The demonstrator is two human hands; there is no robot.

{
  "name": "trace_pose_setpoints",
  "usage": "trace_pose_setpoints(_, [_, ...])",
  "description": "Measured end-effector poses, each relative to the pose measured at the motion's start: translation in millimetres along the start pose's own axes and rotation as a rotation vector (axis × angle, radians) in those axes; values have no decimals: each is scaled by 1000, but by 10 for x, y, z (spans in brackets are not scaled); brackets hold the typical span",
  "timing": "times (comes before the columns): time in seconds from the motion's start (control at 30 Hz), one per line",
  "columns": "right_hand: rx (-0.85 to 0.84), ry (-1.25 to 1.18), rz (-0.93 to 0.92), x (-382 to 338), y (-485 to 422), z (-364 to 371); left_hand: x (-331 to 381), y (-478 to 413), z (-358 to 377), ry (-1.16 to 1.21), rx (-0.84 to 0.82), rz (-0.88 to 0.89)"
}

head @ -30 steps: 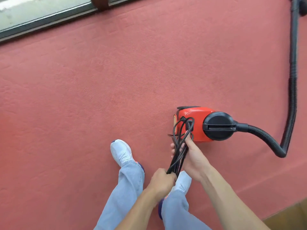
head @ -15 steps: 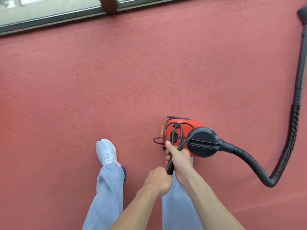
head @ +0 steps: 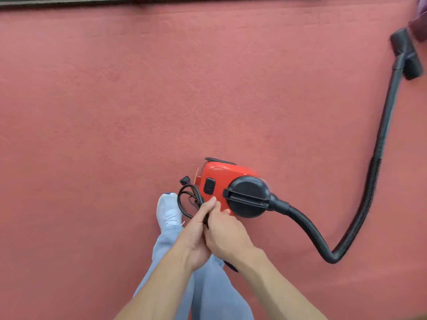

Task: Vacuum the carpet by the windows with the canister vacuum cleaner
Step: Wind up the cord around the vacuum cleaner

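Vacuum (head: 221, 179) sits mid-carpet (head: 115, 100), just beyond your hands. Hose (head: 307, 229) runs right to the floor head (head: 409, 54), far right. Left hand (head: 196, 234) and right hand (head: 226, 234) both grip the coiled cord (head: 184, 202). Step looks like cord unbundling. Next: free the plug (head: 185, 180) and find a socket.

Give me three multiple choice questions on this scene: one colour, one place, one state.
1. The vacuum is: A blue, B red, C white.
2. The floor head lies: A against the vacuum, B far right on the carpet, at the hose's far end, C atop the vacuum.
3. The cord is: A stretched across the carpet, B wound round the hose, C coiled, held by the left hand and right hand.
Answers: B, its body is red; B, it sits at upper right, away from the vacuum; C, both hands grip the loops.
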State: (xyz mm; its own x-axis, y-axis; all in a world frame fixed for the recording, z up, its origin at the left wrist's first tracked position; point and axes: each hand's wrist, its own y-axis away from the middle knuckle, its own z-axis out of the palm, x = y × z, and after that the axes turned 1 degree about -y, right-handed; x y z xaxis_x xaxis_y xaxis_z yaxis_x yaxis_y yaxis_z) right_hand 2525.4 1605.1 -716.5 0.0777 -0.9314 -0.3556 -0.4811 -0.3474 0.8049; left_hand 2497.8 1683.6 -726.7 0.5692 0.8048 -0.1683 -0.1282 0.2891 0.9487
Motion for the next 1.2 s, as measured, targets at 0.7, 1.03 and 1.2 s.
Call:
trace_pose_setpoints(0.7, [498, -450, 14, 1376, -155, 11, -466, -1049, 923, 197, 470, 271])
trace_pose_setpoints(1.03, [238, -479, 142, 1934, -448, 124, -848, -1405, 779, 127, 522, 370])
trace_pose_setpoints(1.2, [224, -520, 161, 1951, -473, 145, -737, -1427, 938, 215, 389, 306])
